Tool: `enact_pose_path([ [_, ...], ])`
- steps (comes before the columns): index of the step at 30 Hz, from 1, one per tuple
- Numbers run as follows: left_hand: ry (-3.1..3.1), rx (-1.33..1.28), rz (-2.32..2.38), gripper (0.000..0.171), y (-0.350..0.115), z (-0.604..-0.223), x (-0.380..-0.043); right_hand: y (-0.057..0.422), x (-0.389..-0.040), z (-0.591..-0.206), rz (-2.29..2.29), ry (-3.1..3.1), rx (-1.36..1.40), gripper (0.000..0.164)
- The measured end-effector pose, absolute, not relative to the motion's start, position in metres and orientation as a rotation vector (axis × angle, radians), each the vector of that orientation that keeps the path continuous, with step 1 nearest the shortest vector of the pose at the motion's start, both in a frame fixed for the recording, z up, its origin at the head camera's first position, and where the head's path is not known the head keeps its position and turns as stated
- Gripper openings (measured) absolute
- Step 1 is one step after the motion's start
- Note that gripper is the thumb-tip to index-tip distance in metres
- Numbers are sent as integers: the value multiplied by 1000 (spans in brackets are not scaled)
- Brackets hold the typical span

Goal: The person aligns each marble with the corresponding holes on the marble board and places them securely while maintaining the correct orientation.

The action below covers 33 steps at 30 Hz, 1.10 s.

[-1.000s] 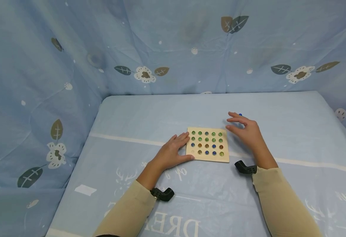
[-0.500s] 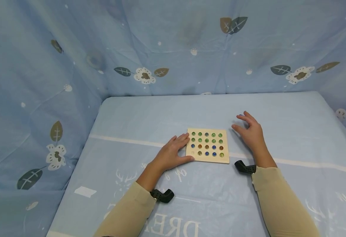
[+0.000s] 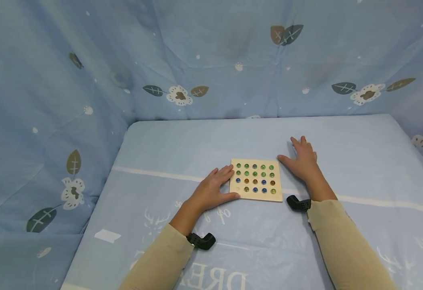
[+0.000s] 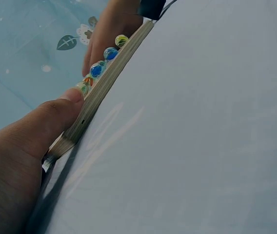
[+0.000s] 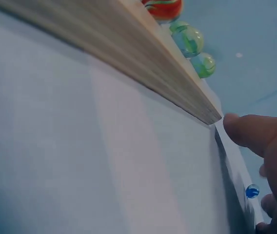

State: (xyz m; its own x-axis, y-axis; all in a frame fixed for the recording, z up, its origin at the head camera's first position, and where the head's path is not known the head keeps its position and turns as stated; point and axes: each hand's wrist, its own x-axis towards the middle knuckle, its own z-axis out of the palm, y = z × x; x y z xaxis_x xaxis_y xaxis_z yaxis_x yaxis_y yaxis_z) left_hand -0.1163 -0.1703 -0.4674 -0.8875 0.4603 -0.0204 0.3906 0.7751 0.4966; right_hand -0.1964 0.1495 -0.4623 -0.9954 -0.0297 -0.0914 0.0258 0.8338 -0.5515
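A pale wooden board [image 3: 256,195] lies on the bed-like surface, bearing rows of green, blue and orange-brown glass marbles [image 3: 255,174]. At its front left corner is a bare hollow. My left hand [image 3: 211,191] rests against the board's left side, fingers extended over the edge and thumb at the front corner. In the left wrist view that thumb [image 4: 72,97] touches the board beside a marble. Past the far right corner, my right hand [image 3: 302,161] is spread, its thumb near the board. A loose blue marble [image 5: 252,190] sits near its fingers in the right wrist view; the head view hides it.
Light blue printed cloth [image 3: 182,145] covers the flat surface. Patterned blue fabric [image 3: 225,60] rises behind and at the left. A black wrist device [image 3: 201,241] sits on the left wrist, another black wrist device [image 3: 298,203] on the right.
My right hand has turned and spread its fingers, its thumb coming closer to the board. The blue marble beyond its fingers is now hidden in the head view. The left hand stays on the board.
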Motion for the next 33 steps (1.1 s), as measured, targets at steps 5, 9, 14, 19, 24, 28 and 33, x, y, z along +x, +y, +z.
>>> enact_pose_path([
  [5,2825,692,739,89,-169,-467,-116,149,-200,-457,-740,2913,-18,86],
  [9,2832,695,728,89,-169,-467,-116,147,-203,-451,-697,2882,-2,80],
  [14,2830,681,730,89,-169,-467,-115,144,-206,-450,-621,2864,39,71],
  [19,2829,680,725,89,-169,-469,-115,144,-206,-453,-574,2876,42,65],
  [24,2824,676,721,90,-169,-470,-114,145,-202,-455,-580,2909,35,57],
  [28,2820,672,722,90,-169,-470,-114,147,-197,-457,-616,2941,71,51],
  [33,2842,674,729,90,-170,-470,-114,152,-194,-455,-678,2963,44,47],
])
